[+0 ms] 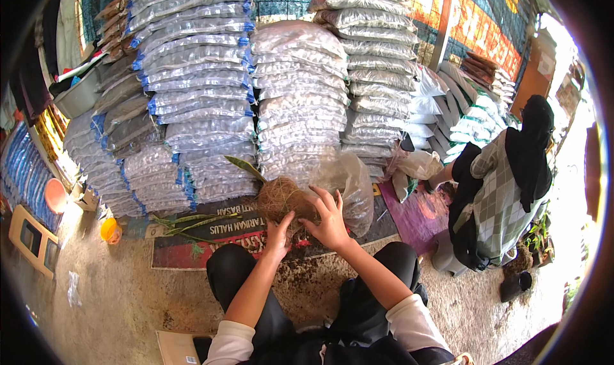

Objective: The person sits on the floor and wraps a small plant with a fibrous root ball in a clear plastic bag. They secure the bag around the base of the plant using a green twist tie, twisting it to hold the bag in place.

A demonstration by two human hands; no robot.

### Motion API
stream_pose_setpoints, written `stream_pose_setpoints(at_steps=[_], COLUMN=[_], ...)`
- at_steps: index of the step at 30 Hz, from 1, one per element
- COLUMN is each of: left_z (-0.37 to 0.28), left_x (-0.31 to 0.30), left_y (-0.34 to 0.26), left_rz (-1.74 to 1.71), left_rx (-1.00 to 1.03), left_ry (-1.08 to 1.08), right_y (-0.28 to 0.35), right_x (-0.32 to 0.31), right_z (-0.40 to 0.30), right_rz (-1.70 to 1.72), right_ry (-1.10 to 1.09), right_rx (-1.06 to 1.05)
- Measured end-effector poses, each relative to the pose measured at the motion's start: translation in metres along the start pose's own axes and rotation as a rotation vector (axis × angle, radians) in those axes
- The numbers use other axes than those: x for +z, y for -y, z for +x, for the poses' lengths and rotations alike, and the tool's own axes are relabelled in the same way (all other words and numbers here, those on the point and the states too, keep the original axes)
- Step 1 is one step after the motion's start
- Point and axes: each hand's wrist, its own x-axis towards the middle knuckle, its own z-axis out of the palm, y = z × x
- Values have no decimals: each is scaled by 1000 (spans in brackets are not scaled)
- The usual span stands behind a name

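Both my hands are at a brown ball of coconut fibre (279, 199) held in front of my knees. A thin greenish string crosses its surface. One snake plant leaf (245, 168) points up and left from behind the ball. My left hand (279, 238) grips its lower front, thumb upward. From the right, my right hand (330, 219) has its thumb and index finger around the ball's right side, the other fingers spread. Just behind that hand stands a translucent plastic bag (355, 192). Several loose snake plant leaves (201, 219) lie on the mat to the left.
Tall stacks of filled plastic sacks (201, 67) rise in front. A printed mat (180, 257) lies under the work, with dark soil spilled at its edge. On the right, another person (503, 187) sits on a low stool (446, 254). An orange cup (110, 230) stands left.
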Motion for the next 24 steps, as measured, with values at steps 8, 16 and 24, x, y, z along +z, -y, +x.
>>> stream_pose_setpoints(at_steps=[8, 16, 24], left_z=[-9, -9, -5], left_x=[7, 3, 12], left_y=[-7, -4, 3], left_rz=[59, 109, 220], left_rx=[50, 14, 75], left_ry=[166, 238, 196], right_y=[-25, -31, -37], right_x=[0, 2, 12], right_z=[-4, -5, -10], right_rz=[104, 240, 350], right_ry=[82, -57, -122], right_rx=[-54, -40, 62])
